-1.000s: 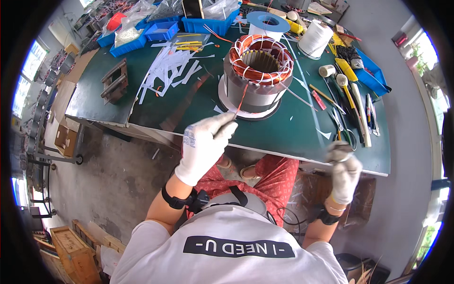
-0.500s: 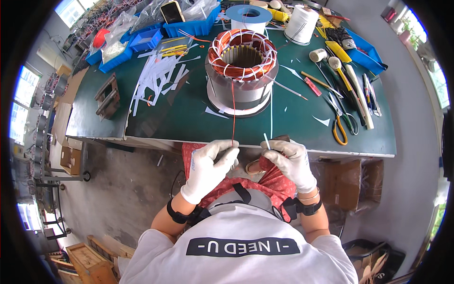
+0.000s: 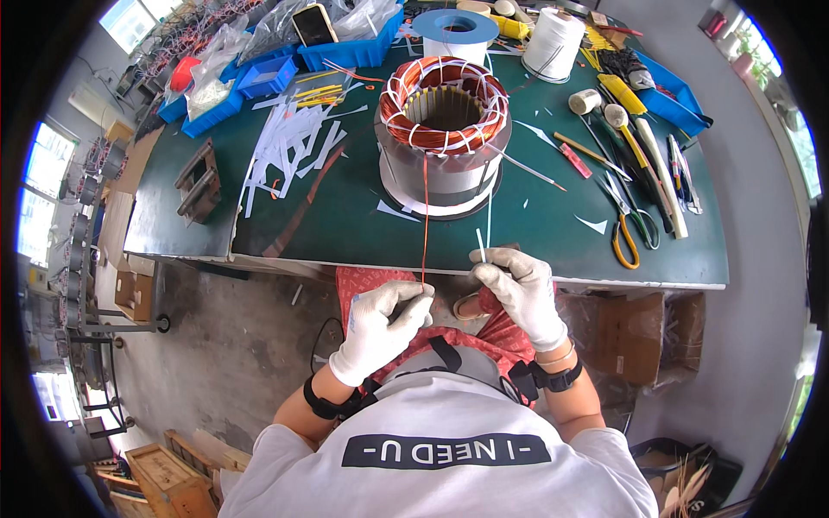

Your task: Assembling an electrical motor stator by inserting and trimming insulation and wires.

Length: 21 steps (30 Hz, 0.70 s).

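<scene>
A motor stator (image 3: 401, 173) with a laced ring of copper windings (image 3: 399, 116) stands upright at the middle of the table. From its near side a thin reddish lead wire (image 3: 427, 220) runs toward me. My left hand (image 3: 380, 332), in a white glove, pinches the end of this wire just off the table's front edge. Between thumb and fingers of my gloved right hand (image 3: 523, 295) is a short, thin white tube (image 3: 481, 244), held nearly upright. The tube and the wire are apart. Another lead in a white sleeve (image 3: 528, 166) sticks out at the stator's right.
Scissors (image 3: 623, 226), a red-handled cutter (image 3: 574, 161) and mallets (image 3: 615, 116) lie at the right. White paper strips (image 3: 285, 155) and a metal block (image 3: 199, 183) are at the left. Blue bins (image 3: 350, 53), a blue spool (image 3: 455, 28) and a white thread cone (image 3: 553, 43) stand behind.
My left hand has drawn back toward me, still pinching the wire. My right hand has shifted a little left and forward with the white tube.
</scene>
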### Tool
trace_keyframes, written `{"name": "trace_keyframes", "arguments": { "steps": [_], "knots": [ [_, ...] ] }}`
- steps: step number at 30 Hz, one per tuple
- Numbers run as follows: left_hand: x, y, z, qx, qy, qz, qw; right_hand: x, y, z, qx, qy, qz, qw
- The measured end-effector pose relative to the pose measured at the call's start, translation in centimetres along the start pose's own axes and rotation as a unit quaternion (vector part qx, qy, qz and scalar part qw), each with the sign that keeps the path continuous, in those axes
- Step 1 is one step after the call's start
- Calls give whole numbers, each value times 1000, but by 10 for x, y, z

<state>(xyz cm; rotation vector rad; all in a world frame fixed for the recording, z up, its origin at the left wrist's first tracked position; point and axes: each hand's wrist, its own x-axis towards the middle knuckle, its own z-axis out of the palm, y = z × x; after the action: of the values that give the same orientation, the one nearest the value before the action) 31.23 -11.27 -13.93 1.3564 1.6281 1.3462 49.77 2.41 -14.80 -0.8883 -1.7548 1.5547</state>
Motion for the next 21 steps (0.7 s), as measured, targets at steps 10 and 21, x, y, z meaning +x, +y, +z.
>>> {"name": "trace_keyframes", "arguments": {
  "steps": [10,21],
  "knots": [
    [-1,-2,-7,10,-41,28,999,13,2,-7,0,21,-196,980],
    [5,-8,6,7,-31,99,995,28,-22,8,-7,33,-37,999]
  ]
}}
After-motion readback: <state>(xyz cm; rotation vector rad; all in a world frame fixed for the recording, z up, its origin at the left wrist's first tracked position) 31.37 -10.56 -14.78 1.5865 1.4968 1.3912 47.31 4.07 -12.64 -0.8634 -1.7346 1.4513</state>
